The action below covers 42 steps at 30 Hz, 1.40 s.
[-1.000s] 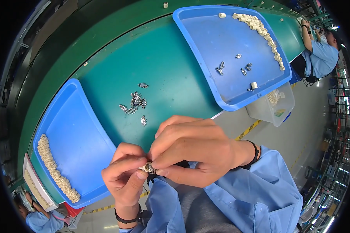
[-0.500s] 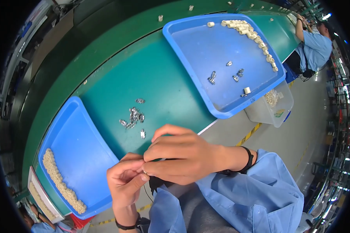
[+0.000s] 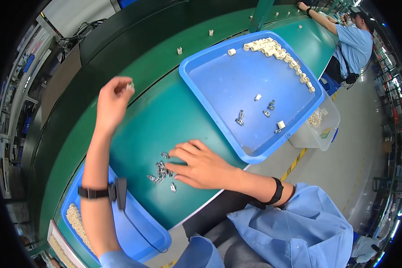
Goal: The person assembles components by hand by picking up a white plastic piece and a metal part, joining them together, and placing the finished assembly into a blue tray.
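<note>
Head view: the left hand [image 3: 111,102] is out beyond the pile [image 3: 160,169] of metal clips and to its left, with a small part [image 3: 130,86] pinched between thumb and fingers at the far strip [image 3: 194,44]. The right hand [image 3: 200,165] is at the pile's right edge, its fingers spread and apparently gripping nothing; whether a fingertip touches a clip cannot be told.

The step in hand looks like a double one: passing the part away while reaching for a clip. The left side seems to call for a gentle release, the right for thumb and forefinger closing on one clip without scattering the rest.

The left arm is stretched nearly straight, passing over the left tray [image 3: 138,228], left of and nearer than the pile. The right forearm comes in low over the tabletop [image 3: 165,120] from the pile's right, palm down, fingers slightly curled. The right tray [image 3: 219,85] lies beyond and right of the pile.
</note>
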Motion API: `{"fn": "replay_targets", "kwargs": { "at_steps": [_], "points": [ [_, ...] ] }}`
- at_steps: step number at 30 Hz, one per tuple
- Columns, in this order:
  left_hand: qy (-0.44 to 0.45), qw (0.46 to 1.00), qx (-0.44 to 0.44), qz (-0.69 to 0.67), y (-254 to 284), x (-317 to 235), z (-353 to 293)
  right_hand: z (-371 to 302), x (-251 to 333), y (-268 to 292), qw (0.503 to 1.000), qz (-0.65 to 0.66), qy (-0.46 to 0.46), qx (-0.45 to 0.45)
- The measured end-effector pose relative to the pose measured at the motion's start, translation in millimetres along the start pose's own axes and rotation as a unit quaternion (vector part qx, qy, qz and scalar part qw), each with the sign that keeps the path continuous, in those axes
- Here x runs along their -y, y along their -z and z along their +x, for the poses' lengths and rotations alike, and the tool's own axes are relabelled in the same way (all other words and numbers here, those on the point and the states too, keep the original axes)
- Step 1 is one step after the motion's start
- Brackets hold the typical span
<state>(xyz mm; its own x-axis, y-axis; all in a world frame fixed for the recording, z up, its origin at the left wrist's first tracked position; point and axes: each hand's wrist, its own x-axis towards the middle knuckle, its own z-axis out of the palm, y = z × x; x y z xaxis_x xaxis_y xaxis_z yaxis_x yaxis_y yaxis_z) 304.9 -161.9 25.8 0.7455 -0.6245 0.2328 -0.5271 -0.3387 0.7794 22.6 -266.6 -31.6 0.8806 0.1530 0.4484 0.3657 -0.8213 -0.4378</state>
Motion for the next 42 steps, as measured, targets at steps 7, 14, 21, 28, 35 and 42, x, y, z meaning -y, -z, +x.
{"fn": "replay_targets", "kwargs": {
  "at_steps": [7,14,21,28,35,42],
  "points": [
    [-0.001,0.994,0.040,0.100,-65.3,50.6,96.2,5.5,-0.6,2.7,0.999,0.047,-0.024,0.015],
    [-0.001,0.999,0.032,0.024,-83.1,70.5,99.7,3.4,-2.0,0.5,1.000,0.003,0.006,0.006],
    [-0.091,0.989,-0.071,0.093,-40.5,13.4,38.9,-2.9,-9.9,-5.6,0.999,0.035,0.035,-0.011],
    [0.016,0.977,-0.038,0.209,135.3,-43.4,-171.5,-0.8,-6.3,-0.3,0.997,0.077,0.006,-0.024],
    [0.244,0.843,-0.188,0.440,241.2,39.3,-410.5,0.7,0.7,-5.2,0.993,0.104,0.003,-0.049],
    [0.304,0.766,-0.195,0.532,209.7,51.8,-425.6,-5.5,-1.8,-2.8,0.977,0.198,-0.071,-0.043]
  ]
}}
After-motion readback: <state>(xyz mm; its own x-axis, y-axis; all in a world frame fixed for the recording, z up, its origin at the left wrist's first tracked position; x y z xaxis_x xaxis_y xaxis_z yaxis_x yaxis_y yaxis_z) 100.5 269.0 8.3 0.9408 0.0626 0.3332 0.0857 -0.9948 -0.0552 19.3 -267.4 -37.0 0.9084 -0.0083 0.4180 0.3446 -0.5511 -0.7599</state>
